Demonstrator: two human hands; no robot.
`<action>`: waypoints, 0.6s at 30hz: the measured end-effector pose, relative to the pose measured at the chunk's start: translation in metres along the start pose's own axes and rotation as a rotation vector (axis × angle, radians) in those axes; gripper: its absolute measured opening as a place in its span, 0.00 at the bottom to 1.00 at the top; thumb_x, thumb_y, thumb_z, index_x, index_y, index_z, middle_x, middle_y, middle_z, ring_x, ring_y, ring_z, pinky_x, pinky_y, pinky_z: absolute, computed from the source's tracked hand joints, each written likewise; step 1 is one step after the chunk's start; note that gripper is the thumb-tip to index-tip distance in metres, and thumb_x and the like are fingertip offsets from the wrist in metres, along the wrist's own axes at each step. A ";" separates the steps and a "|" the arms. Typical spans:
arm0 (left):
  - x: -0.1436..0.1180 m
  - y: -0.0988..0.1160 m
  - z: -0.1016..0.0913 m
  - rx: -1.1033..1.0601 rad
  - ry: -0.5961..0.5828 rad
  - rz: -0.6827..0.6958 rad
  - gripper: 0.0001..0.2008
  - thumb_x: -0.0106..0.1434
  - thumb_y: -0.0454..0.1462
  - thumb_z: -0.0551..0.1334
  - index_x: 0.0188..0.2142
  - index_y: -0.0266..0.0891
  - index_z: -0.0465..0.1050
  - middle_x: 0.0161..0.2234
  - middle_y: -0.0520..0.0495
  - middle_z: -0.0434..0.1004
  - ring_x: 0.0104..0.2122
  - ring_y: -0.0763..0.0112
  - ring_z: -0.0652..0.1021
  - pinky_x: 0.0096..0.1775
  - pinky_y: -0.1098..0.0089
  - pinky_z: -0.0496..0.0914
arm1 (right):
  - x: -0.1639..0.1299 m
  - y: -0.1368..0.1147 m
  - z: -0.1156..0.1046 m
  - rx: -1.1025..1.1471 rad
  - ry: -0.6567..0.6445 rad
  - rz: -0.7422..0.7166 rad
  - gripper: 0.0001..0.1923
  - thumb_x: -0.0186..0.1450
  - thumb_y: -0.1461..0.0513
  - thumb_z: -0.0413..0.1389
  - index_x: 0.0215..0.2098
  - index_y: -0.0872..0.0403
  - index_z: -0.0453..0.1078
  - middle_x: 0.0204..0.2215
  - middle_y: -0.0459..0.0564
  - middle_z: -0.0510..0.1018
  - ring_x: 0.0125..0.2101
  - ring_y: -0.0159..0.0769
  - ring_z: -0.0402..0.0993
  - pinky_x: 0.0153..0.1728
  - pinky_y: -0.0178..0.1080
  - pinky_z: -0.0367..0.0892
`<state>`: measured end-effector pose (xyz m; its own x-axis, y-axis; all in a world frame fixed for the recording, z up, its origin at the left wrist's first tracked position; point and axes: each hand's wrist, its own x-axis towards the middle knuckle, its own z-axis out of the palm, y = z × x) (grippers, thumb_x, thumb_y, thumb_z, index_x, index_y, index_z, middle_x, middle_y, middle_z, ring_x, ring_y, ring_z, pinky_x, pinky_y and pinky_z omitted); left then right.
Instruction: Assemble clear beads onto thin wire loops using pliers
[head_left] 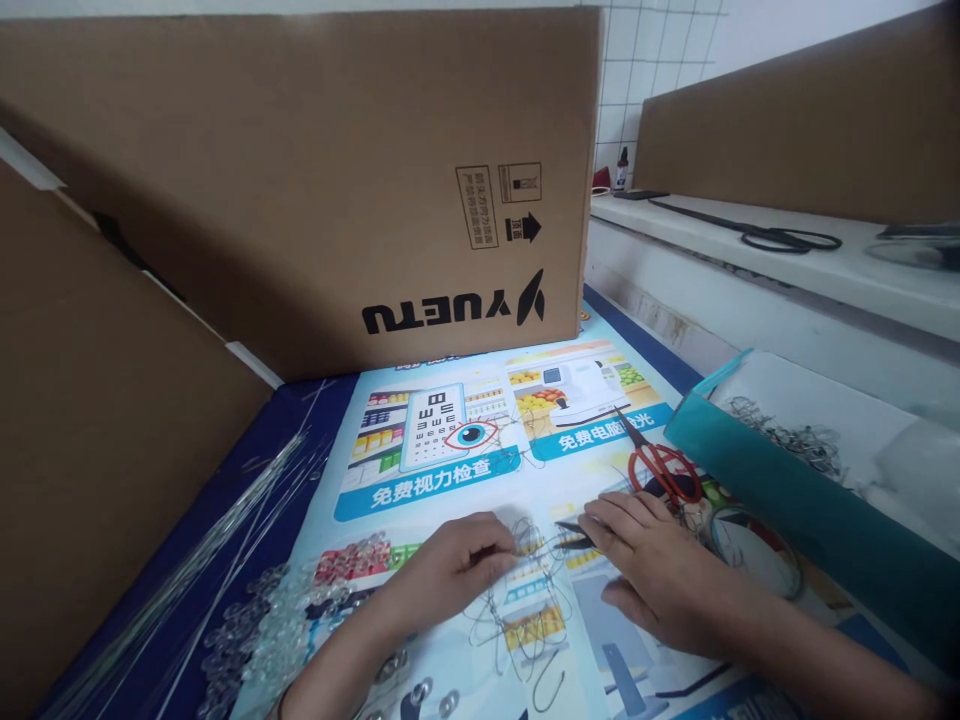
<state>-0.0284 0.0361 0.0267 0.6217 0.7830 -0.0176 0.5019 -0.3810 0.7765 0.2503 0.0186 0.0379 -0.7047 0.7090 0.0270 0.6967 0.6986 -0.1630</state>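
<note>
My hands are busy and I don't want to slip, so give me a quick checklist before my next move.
1. Wire in the left fingers: ok, thumb and finger pinch together at it.
2. Tool in hand: ok, the right hand holds the tool, its black tips parted and pointing toward the left hand.
3. Tool tips touching the wire: cannot tell, too fine to see.
4. Space clear of loose wire: not ok, thin loops lie tangled between and below the hands.
5. Red scissors put down: ok, lying beyond the right hand, tips away.
6. Beads away from the tool: ok, mostly heaped by the left forearm.
</note>
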 end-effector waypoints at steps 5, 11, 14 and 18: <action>-0.001 0.002 -0.004 -0.051 0.041 -0.005 0.12 0.66 0.42 0.53 0.36 0.37 0.71 0.32 0.48 0.71 0.32 0.71 0.71 0.34 0.73 0.63 | 0.005 -0.013 -0.009 0.078 -0.002 -0.014 0.22 0.64 0.63 0.48 0.57 0.51 0.59 0.53 0.52 0.66 0.52 0.44 0.57 0.52 0.49 0.52; -0.003 0.009 -0.013 -0.060 0.104 -0.013 0.12 0.66 0.41 0.53 0.36 0.37 0.72 0.33 0.48 0.72 0.33 0.71 0.71 0.36 0.72 0.64 | 0.008 -0.020 -0.012 0.100 0.008 -0.044 0.19 0.63 0.64 0.50 0.54 0.51 0.62 0.50 0.51 0.68 0.49 0.44 0.59 0.49 0.48 0.54; -0.006 0.014 -0.021 -0.018 0.160 -0.037 0.11 0.66 0.39 0.52 0.35 0.37 0.72 0.32 0.48 0.72 0.32 0.71 0.71 0.35 0.71 0.64 | 0.011 -0.020 -0.014 0.117 0.003 -0.054 0.15 0.64 0.65 0.51 0.49 0.50 0.66 0.46 0.49 0.72 0.45 0.42 0.62 0.47 0.46 0.55; -0.012 0.025 -0.034 0.075 0.191 -0.044 0.09 0.65 0.37 0.53 0.35 0.38 0.71 0.31 0.49 0.72 0.32 0.72 0.71 0.35 0.72 0.64 | 0.017 -0.022 -0.013 0.168 0.024 -0.049 0.10 0.65 0.66 0.50 0.42 0.51 0.69 0.36 0.49 0.75 0.39 0.39 0.65 0.43 0.42 0.57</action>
<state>-0.0439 0.0338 0.0682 0.4763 0.8761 0.0747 0.5738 -0.3740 0.7286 0.2243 0.0166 0.0548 -0.7323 0.6781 0.0621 0.6279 0.7078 -0.3236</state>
